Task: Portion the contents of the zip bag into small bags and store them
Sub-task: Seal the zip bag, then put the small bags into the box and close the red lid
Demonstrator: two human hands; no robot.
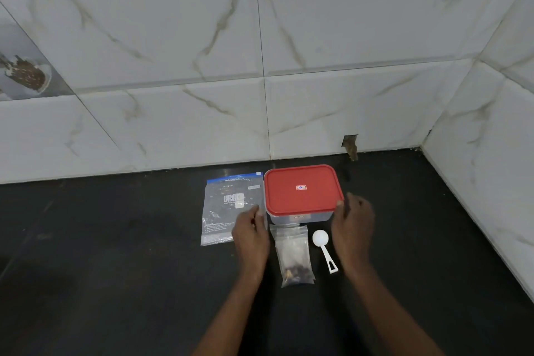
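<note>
White marble-look wall tiles [173,37] back a dark countertop [115,269]. On it a clear container [300,218] stands with its red lid [302,189] on; the zip bag [228,205] lies flat just left of it, a small bag [294,254] with dark bits lies in front, a white scoop [323,248] beside that. The left hand [250,235] rests over the zip bag's right edge, fingers loosely apart. The right hand [351,220] touches the lid's right corner, fingers spread, gripping nothing
</note>
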